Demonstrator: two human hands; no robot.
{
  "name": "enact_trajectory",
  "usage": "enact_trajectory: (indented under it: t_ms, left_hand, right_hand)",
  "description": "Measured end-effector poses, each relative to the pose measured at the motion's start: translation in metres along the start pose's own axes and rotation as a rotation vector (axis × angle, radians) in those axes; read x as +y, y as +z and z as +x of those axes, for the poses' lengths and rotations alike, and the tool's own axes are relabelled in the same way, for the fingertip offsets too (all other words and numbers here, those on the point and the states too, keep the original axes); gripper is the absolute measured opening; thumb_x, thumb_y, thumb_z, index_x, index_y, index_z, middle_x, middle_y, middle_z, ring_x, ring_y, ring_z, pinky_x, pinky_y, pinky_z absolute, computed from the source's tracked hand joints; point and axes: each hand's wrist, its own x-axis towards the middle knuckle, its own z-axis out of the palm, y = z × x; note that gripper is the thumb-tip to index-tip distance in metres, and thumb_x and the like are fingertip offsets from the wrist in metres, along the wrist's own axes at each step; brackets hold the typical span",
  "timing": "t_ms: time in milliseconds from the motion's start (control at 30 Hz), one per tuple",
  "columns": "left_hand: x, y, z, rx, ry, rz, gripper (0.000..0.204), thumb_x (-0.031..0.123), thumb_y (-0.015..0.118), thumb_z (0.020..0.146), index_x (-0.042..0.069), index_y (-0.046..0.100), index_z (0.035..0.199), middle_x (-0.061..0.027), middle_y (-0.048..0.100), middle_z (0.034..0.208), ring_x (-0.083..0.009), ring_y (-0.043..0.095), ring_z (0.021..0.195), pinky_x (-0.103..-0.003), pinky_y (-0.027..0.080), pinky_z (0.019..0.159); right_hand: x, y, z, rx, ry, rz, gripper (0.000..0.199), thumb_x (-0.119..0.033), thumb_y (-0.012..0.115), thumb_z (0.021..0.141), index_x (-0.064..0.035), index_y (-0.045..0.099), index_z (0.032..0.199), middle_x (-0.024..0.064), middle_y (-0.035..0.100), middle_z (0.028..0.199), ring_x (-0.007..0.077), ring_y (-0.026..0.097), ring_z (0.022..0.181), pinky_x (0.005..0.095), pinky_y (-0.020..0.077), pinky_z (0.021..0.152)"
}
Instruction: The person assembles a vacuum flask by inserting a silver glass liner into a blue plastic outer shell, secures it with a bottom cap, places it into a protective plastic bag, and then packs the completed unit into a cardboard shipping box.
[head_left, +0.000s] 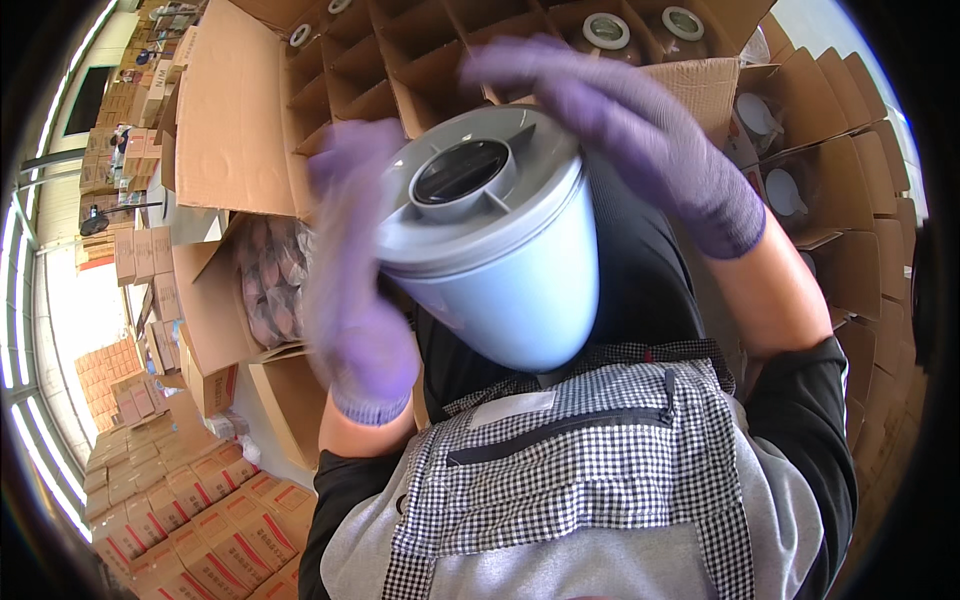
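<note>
A light-blue round container (515, 300) narrows toward its base and rests tilted at my lap. A grey lid (530, 150) with raised ribs and a glossy black disc in its middle covers the top. My right hand (640, 140), in a purple knit glove, stretches its fingers out past the lid's far right edge; whether it touches the lid I cannot tell. On the other side, my left hand (355, 250), gloved alike, is beside the container, smeared by motion, so its fingers and any contact are unclear.
Beyond the lid stands an open carton (240, 110) with cardboard dividers; glass jars with white-rimmed tops (606, 32) occupy some cells. More open boxes (850, 185) line the right, some with white-lidded things. Plastic-wrapped items (270, 270) fill a box at left. Stacked cartons (200, 530) cover the lower left.
</note>
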Motion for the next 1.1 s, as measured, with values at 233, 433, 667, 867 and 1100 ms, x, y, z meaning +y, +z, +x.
enact_trajectory:
  t_ms: [233,433,667,867,1100]
  left_hand:
    - [-0.035,-0.006,-0.002,-0.179,0.148,-0.259,0.085,0.064,0.028,0.101,-0.003,0.058,0.144,-0.0194,0.060,0.147,-0.0357,0.043,0.148,-0.048,0.023,0.125]
    - [-0.017,-0.004,-0.019,-0.077,0.145,-0.214,0.108,0.087,0.019,0.094,-0.001,0.063,0.135,-0.0215,0.063,0.140,-0.0417,0.045,0.146,-0.053,0.014,0.127]
    - [-0.033,-0.001,-0.016,-0.027,0.306,-0.374,0.092,0.076,0.030,0.100,-0.001,0.067,0.133,-0.0202,0.066,0.137,-0.0383,0.047,0.145,-0.048,0.012,0.128]
    - [-0.032,0.003,-0.020,-0.083,0.326,-0.388,0.079,0.068,0.034,0.104,0.005,0.066,0.139,-0.0153,0.063,0.144,-0.0328,0.044,0.149,-0.050,0.007,0.129]
    - [-0.047,0.000,-0.013,-0.100,0.342,-0.320,0.089,0.072,0.024,0.104,-0.001,0.069,0.128,-0.0182,0.070,0.130,-0.0376,0.056,0.139,-0.051,0.011,0.128]
  right_hand:
    - [-0.023,0.005,0.003,-0.011,-0.116,-0.042,0.059,-0.041,0.044,0.108,0.0086,0.064,0.133,0.0228,0.067,0.133,0.0373,0.061,0.131,0.0500,0.0384,0.118]
    - [-0.018,0.003,0.004,-0.073,-0.143,-0.172,0.065,-0.046,0.039,0.106,0.0085,0.064,0.131,0.0228,0.066,0.136,0.0370,0.053,0.140,0.0510,0.0310,0.122]
    - [-0.023,0.005,0.014,-0.202,-0.091,0.023,0.056,-0.042,0.048,0.106,0.0042,0.066,0.133,0.0213,0.065,0.138,0.0355,0.058,0.134,0.0475,0.0427,0.113]
    - [-0.028,0.018,0.010,-0.086,-0.039,-0.106,0.061,-0.042,0.040,0.105,0.0070,0.066,0.130,0.0230,0.066,0.136,0.0393,0.057,0.136,0.0499,0.0309,0.123]
    - [-0.024,0.012,0.013,-0.180,0.064,-0.047,0.064,-0.047,0.033,0.110,0.0019,0.069,0.130,0.0207,0.065,0.140,0.0360,0.056,0.137,0.0432,0.0337,0.121]
